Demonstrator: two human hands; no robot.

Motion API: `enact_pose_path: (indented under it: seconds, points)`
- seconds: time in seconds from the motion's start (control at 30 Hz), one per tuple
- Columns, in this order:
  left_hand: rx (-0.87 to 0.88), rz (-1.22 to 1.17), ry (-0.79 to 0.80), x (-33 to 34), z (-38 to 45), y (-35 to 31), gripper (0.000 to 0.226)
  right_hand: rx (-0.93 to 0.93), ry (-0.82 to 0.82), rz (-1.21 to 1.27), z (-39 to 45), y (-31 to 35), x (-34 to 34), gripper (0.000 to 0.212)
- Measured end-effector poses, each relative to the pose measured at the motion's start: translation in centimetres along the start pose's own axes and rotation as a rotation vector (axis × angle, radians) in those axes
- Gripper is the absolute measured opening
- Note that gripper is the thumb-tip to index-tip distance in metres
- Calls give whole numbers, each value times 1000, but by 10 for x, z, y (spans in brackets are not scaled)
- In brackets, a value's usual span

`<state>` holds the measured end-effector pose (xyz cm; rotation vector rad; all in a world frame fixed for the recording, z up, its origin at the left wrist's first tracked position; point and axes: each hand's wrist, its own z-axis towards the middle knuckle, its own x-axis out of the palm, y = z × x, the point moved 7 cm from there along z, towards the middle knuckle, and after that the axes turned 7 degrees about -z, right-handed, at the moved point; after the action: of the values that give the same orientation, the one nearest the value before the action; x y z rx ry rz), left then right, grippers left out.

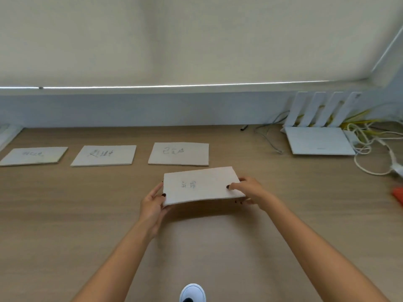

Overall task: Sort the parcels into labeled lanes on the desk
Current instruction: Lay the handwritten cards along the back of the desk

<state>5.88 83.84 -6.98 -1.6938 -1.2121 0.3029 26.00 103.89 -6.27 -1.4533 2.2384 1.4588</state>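
Observation:
A flat white card with handwritten characters (202, 185) is held just above the wooden desk (65, 214), slightly tilted. My left hand (152, 203) grips its left edge, thumb on top. My right hand (248, 189) pinches its right edge, thumb on the upper face and fingers beneath. Three similar labelled cards lie flat in a row farther back: the left card (33, 156), the middle card (104, 155) and the right card (178, 154). The held card hovers in front of and slightly right of the right card.
A white router with upright antennas (318, 139) sits at the back right among white and yellow cables (370, 149). A dark pen (244, 127) lies near the wall. An orange object (398, 195) shows at the right edge. A white round object (193, 293) is at the bottom.

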Motion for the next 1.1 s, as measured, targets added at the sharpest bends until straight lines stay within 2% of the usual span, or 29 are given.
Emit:
enact_pose_path:
  seconds: [0.07, 0.17, 0.33, 0.4, 0.5, 0.57, 0.73, 0.93, 1.1]
  points:
    - [53, 58, 6, 37, -5, 10, 47, 29, -76, 103, 0, -22, -25, 44]
    - [203, 322, -29, 78, -6, 21, 43, 16, -285, 168, 4, -47, -63, 47]
    - [299, 625, -32, 124, 10, 48, 48, -79, -509, 38, 28, -65, -98, 39]
    - [314, 683, 21, 140, 20, 59, 52, -150, -530, -92, 38, -64, -101, 37]
    - [402, 835, 115, 162, 35, 68, 55, -190, -539, -587, 55, -65, -101, 49]
    - [448, 912, 154, 173, 48, 71, 55, -199, -541, -752, 62, -70, -101, 54]
    - [374, 958, 108, 186, 76, 77, 59, -231, -585, -865, 75, -73, -108, 62]
    - [312, 1058, 120, 206, 87, 79, 61, -196, -588, -873, 81, -81, -119, 66]
    - [320, 1024, 125, 202, 69, 60, 63, -272, -549, -739, 64, -64, -117, 64]
